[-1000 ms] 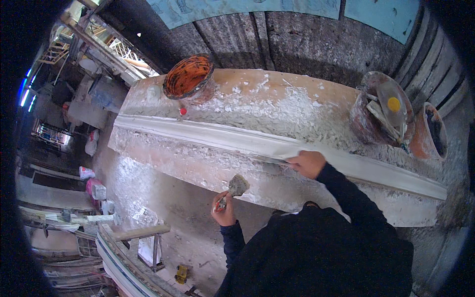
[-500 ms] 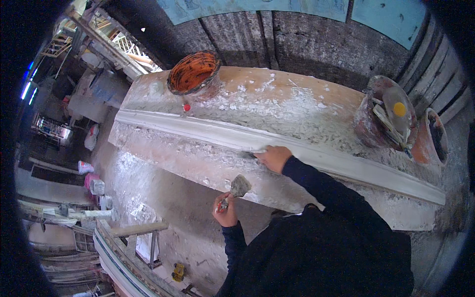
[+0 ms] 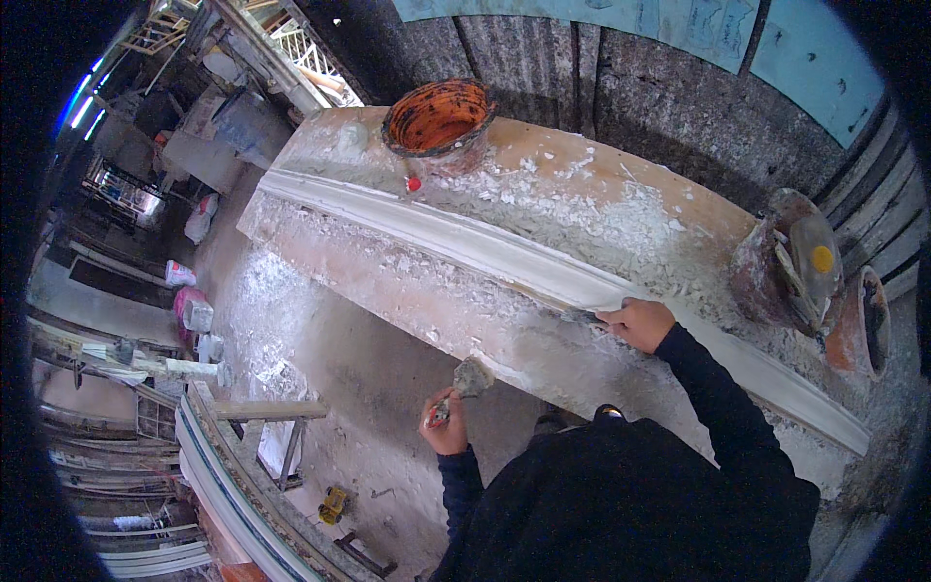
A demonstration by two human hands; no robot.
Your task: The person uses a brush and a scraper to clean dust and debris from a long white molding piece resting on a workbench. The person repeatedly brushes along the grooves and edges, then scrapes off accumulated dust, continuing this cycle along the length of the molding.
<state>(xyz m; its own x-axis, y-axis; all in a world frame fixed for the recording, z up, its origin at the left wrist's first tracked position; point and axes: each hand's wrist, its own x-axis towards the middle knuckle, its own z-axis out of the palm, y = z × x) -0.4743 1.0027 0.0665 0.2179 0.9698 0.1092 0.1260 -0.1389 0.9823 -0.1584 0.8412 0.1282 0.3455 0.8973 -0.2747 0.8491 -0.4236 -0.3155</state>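
Now right hand (image 3: 640,323) with scraper (image 3: 582,315) on moulding (image 3: 485,247).

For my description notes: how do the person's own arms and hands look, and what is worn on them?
Both arms wear long dark, nearly black sleeves that end at the wrists. The left hand and the right hand are bare, without gloves. No watch, ring or marking is visible on them.

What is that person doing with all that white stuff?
A person stands at a long workbench caked with white plaster. Their right hand presses a flat scraper blade against a long white moulding strip lying along the bench. Their left hand holds a small plaster-covered trowel away from the bench. An orange bucket sits at the far end, and two crusted buckets at the right.
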